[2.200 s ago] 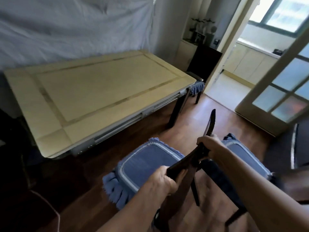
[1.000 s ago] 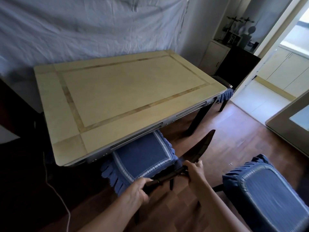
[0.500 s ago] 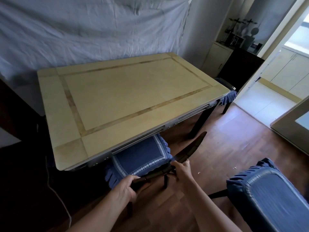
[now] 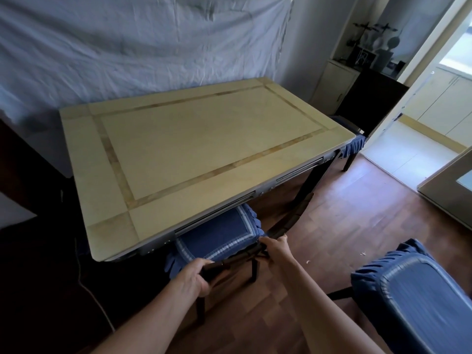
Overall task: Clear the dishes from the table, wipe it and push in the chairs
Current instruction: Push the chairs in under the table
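The dark top rail of a chair (image 4: 293, 221) is grasped by both hands: the left hand (image 4: 194, 277) is curled round its near end, and the right hand (image 4: 277, 247) is closed over the rail further along. Just beyond the hands, the chair's blue seat cushion (image 4: 217, 238) is seen partly tucked under the near edge of the desk (image 4: 204, 149). The desk's glossy cream top is marked by a tan inlaid band that forms a rectangle, and its edge is trimmed in grey metal. A wooden floor (image 4: 344, 213) is spread beneath and to the right of the hands. A second chair (image 4: 413, 297) with a blue cover is placed to the right of the right hand, apart from the desk. A third chair (image 4: 375, 98) is set at the desk's far end. A creased white sheet (image 4: 127, 47) is hung behind the desk. A pale cabinet (image 4: 332, 85) is seen in the far corner, with a bright doorway (image 4: 434, 111) beside it. A thin cable (image 4: 89, 290) is laid on the dark floor left of the left hand.
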`<state>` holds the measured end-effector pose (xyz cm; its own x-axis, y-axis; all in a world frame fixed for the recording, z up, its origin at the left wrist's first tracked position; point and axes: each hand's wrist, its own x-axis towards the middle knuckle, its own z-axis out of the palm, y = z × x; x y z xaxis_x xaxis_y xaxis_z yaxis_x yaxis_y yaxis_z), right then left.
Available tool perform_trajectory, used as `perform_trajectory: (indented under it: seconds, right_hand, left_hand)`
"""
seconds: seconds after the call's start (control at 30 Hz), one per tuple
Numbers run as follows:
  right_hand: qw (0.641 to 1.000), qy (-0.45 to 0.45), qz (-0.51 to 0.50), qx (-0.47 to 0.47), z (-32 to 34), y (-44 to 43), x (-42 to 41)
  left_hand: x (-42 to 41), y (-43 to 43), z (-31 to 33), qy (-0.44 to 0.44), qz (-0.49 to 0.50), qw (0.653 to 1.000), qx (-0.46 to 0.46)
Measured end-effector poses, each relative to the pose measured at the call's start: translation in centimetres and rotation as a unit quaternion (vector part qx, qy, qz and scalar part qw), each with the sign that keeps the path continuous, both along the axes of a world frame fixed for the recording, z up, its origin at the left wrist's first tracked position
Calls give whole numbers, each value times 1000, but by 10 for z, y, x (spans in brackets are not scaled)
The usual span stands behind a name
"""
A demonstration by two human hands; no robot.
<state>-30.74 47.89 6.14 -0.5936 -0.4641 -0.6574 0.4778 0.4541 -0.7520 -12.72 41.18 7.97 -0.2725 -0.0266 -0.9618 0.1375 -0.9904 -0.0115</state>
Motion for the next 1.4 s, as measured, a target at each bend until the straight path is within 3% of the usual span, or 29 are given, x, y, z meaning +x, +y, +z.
perform_trajectory:
  seconds: [0.17,0.27,0.37,0.5,0.73,1.13,1.4]
  right_hand:
    - [999,-12,-10,-51,11,17,9]
    - [992,-39,-42,-113,15,51,13]
    - [982,-62,-132,-123,15,108,-2]
    - [965,-74,-241,-71,13,210,-31]
    - [912,-34,-393,-109,30,377,-101]
    - [886,-12,-434,-164,54,537,-209]
    - [877,2,-442,-188,59,581,-267]
  left_hand:
    - [8,18,-3,28,63,996,-50]
    - [16,37,-27,8,70,989,-127]
    - [-4,71,-53,25,-73,985,-157]
    - [-75,146,-38,84,-252,947,-184]
    - [-209,272,14,231,-387,871,-197]
    - [-372,443,51,282,-414,830,-244]
    - [-437,501,60,287,-430,820,-245]
